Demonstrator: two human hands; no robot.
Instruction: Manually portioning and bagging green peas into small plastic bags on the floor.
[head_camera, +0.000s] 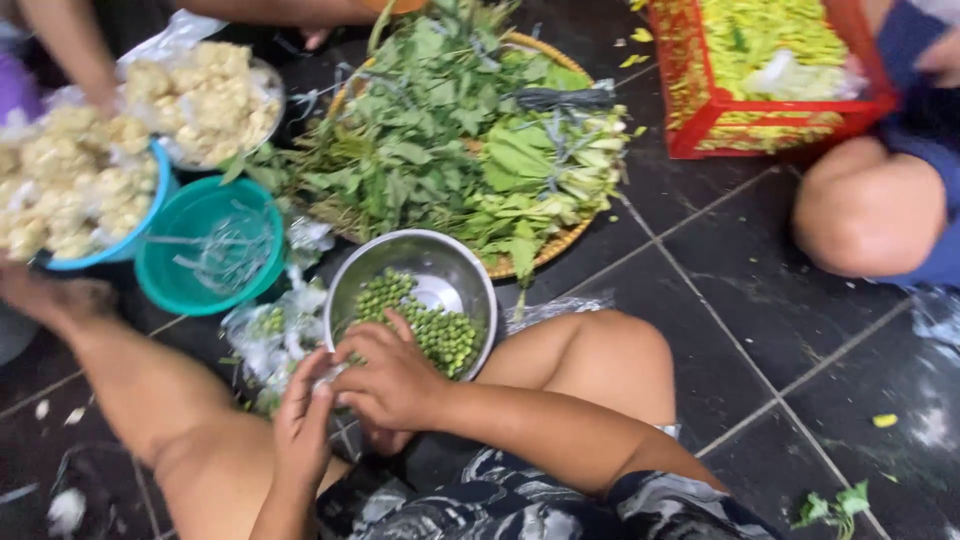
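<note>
Two hands meet at the rim of a round steel bowl (440, 262) of small green berries (440, 335); left hand (303, 420) pinches a clear plastic bag (268, 335), right hand (392, 380) curled, grip unclear.

Bare tile floor (760, 300) right; steel bowl (440, 262) blocks ahead.

You look down on a floor (760, 300) of dark, glossy square tiles with pale grout lines running diagonally; it is scuffed, and soft light reflects toward its right edge.
</note>
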